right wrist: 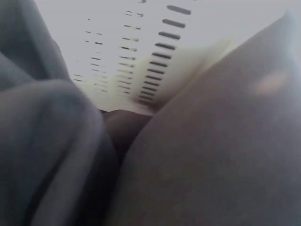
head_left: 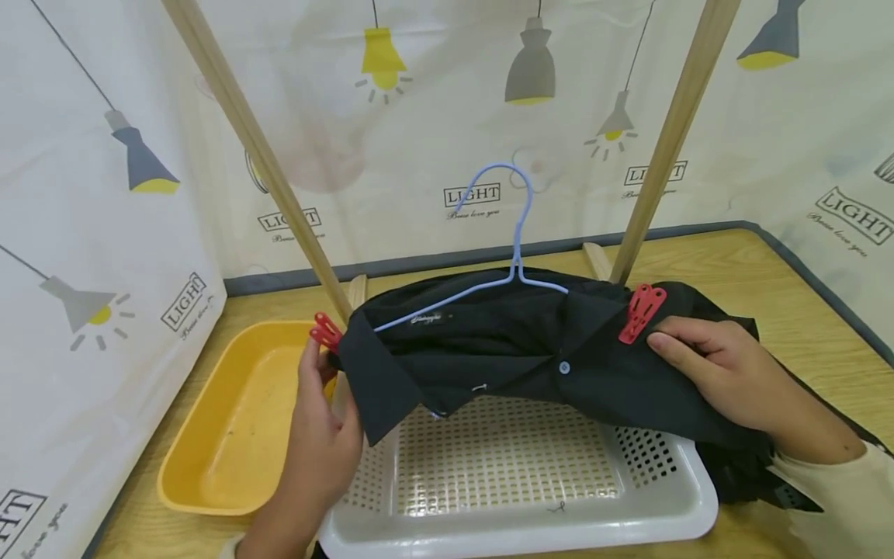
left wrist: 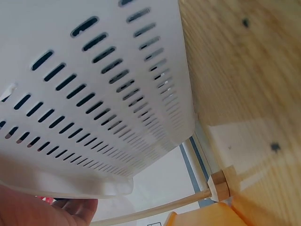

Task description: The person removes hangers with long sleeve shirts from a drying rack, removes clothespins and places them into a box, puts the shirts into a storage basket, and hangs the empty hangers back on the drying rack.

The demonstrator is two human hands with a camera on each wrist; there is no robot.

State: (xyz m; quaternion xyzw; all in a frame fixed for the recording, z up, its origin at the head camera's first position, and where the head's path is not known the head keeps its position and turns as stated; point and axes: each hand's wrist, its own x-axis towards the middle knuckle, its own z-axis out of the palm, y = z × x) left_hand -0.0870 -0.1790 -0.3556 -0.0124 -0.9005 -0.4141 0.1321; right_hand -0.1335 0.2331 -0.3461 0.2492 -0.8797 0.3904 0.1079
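A black button-up shirt (head_left: 628, 388) hangs over a light-blue wire hanger (head_left: 518, 233), whose hook stands upright. Two red clothespins clip it: one (head_left: 327, 332) at its left edge, the other (head_left: 641, 314) on its right side. My left hand (head_left: 324, 435) grips the shirt's left edge by the collar, with fingertips just below the left clothespin; some fingers are hidden behind cloth. With the thumb in front, my right hand (head_left: 726, 373) pinches the shirt beside the right clothespin. In the right wrist view, blurred dark cloth (right wrist: 42, 141) lies close to the lens.
A white perforated basket (head_left: 517, 536) stands beneath the shirt. To its left sits a yellow tub (head_left: 216, 508). Two wooden poles (head_left: 258, 147) rise behind, on either side of the hanger. Lamp-printed cloth (head_left: 433, 101) lines the back and sides of the wooden table (head_left: 754, 256).
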